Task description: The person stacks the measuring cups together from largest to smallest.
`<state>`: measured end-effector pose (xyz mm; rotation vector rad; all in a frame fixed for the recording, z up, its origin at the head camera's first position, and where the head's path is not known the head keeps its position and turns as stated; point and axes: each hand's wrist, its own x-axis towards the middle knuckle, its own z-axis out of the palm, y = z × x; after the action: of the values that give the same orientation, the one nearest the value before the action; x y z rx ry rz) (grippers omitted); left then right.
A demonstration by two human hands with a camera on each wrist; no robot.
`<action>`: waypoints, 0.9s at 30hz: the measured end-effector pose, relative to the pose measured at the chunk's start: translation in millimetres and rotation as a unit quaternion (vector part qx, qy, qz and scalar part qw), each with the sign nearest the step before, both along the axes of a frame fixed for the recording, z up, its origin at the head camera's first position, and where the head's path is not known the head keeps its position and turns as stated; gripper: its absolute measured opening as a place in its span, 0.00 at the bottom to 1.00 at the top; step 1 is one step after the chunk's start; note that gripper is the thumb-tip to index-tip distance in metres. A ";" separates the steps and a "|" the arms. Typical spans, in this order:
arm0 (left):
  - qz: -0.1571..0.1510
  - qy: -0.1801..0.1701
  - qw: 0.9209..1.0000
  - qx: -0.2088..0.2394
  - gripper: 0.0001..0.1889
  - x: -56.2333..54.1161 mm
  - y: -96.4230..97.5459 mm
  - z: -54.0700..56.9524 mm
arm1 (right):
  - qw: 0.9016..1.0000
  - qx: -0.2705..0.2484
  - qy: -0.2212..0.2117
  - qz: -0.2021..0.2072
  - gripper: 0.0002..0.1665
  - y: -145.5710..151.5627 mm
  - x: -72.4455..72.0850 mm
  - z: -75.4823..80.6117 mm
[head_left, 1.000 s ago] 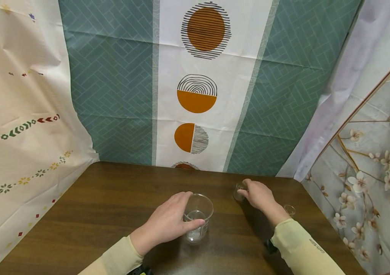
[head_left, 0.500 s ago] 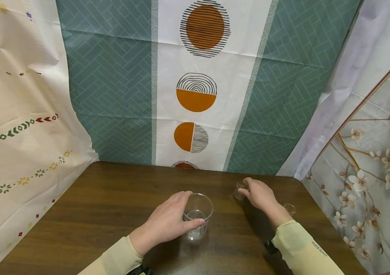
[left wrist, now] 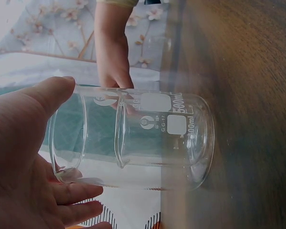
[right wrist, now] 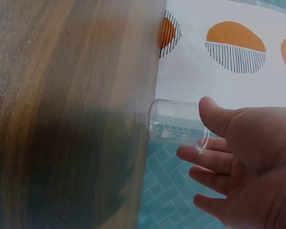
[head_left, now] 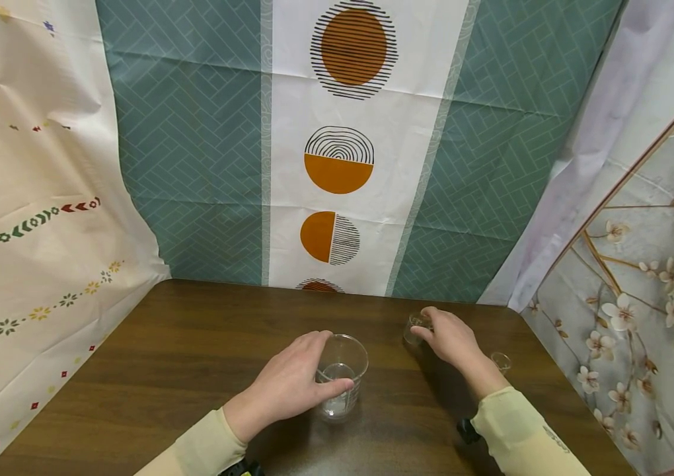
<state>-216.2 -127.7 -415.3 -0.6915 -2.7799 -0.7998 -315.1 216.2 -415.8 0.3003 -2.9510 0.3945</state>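
Note:
A large clear glass beaker stands upright on the wooden table. My left hand holds it near the rim, thumb on the near side and fingers round the far side. In the left wrist view a smaller beaker shows nested inside it; the printed marks include 500ml. Farther back on the right, my right hand holds a small glass beaker by its rim. That beaker stands on the table, with the thumb on one side and fingers on the other. The palm partly hides it in the head view.
Another small glass vessel stands to the right, partly hidden behind the right forearm. The brown table ends at a green and white patterned cloth at the back. A cream cloth hangs left, a floral sheet right.
Both hands stay on their beakers almost without motion. The right forearm has shifted very slightly, and the view has tilted a touch.

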 end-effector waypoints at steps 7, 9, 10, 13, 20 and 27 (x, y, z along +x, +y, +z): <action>-0.001 -0.003 1.000 0.001 0.50 0.2 0.0 0.2 | 1.000 -0.008 0.007 0.001 0.34 -2.0 2.0 1.9; -0.001 -0.003 1.000 0.001 0.50 0.3 0.0 0.4 | 1.000 -0.014 0.005 -0.001 0.34 -2.5 2.9 2.4; -0.002 -0.003 1.000 0.001 0.50 0.2 0.0 0.5 | 1.000 -0.018 0.003 -0.003 0.35 -2.9 3.5 2.7; -0.001 -0.004 1.000 0.001 0.50 0.2 0.0 0.5 | 1.000 -0.026 0.000 -0.006 0.35 -4.1 5.5 3.0; -0.002 0.001 1.000 0.001 0.50 -0.7 -0.1 -0.3 | 0.999 -0.033 0.000 -0.010 0.35 -6.2 8.6 2.4; -0.001 0.001 1.000 0.000 0.49 -1.3 0.1 -1.1 | 0.999 -0.039 0.000 -0.014 0.35 -8.7 12.1 4.0</action>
<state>-217.5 -127.6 -416.4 -0.6948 -2.7782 -0.7984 -303.0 207.5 -411.7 0.2496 -2.9286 0.5035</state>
